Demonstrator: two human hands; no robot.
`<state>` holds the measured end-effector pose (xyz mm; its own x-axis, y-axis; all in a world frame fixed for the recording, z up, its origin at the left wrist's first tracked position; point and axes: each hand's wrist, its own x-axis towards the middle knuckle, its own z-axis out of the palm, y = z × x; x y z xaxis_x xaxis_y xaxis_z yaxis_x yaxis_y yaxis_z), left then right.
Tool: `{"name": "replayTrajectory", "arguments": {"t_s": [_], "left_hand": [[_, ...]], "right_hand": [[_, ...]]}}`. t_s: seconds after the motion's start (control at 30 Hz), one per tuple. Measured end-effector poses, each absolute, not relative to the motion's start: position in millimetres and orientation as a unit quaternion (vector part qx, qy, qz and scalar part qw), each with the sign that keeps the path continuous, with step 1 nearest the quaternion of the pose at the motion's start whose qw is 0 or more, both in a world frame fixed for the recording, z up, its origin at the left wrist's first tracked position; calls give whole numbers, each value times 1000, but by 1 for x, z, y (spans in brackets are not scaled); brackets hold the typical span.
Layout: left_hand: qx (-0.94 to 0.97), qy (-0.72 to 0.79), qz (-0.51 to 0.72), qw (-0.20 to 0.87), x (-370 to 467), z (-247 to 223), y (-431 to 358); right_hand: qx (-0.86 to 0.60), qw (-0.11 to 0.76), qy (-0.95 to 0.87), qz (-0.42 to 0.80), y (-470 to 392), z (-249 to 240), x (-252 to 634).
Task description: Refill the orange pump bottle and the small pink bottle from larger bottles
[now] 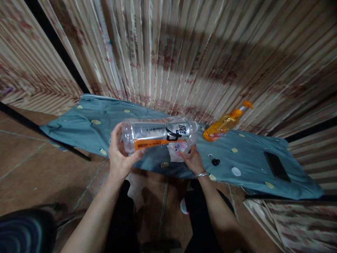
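A large clear plastic drink bottle (155, 130) with a silver and orange label lies sideways in the air above the cloth. Around its base end wrap the fingers of my left hand (121, 151), closed on it. Just below the bottle's neck end, my right hand (193, 160) pinches a small clear piece with pink and blue print (182, 146); its exact kind is hard to make out. A pale, crumpled-looking wrapper or tissue (175, 156) shows beside those fingers, partly hidden under the bottle.
A green-blue cloth (147, 168) covers the narrow table. On it stand an orange pump bottle (222, 124), a black cap-like piece (216, 162), a white round lid (236, 171) and a dark phone (277, 166). Behind hangs a striped curtain (171, 63); black poles flank the table.
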<state>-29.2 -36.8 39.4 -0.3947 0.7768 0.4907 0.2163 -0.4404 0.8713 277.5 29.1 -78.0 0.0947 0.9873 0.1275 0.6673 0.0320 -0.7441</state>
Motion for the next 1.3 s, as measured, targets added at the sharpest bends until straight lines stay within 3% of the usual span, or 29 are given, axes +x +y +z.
{"name": "replayTrajectory", "arguments": {"t_s": [1.3], "left_hand": [[514, 482, 683, 191, -29, 39, -36]], "right_hand": [[-667, 321, -634, 224, 30, -79, 277]]}}
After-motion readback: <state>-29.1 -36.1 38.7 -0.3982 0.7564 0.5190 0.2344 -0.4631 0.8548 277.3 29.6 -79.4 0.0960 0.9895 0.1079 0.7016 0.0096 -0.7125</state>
